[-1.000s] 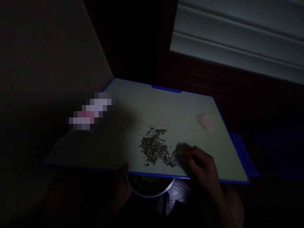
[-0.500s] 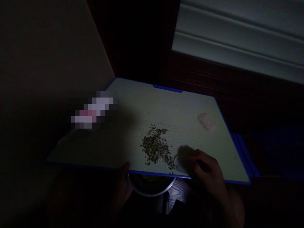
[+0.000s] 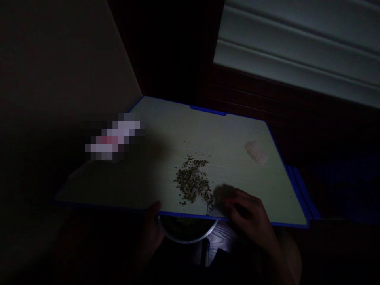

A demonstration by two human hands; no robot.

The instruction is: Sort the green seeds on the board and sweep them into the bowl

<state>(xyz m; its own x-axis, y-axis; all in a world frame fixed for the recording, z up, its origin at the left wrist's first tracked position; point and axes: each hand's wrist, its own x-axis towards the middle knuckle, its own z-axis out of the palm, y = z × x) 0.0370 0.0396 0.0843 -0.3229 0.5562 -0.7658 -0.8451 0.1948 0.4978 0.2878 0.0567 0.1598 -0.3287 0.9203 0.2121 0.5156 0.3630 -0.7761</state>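
Note:
A pale folding table with a blue rim spans the view. On it lies a loose pile of small greenish-brown seeds, trailing toward the near edge. To their right, my right hand is closed on a thin thing, reddish at the fingers, with a pale flat end close to the seeds; dimness hides its kind. At the near edge, my left hand curls against the side of a metal bowl, its thumb over the table's rim. Greenish bits show inside the bowl; the table covers its far part.
A small pinkish-beige heap lies on the table's right side. A blurred-out white and pink object sits at the left. A wall rises behind it. Below the table are a wood-grained surface and a dark-and-white stick-like thing.
My right hand has moved left and slightly down toward the near edge, bringing the thin thing's end to the lower seeds. My left hand stays at the bowl.

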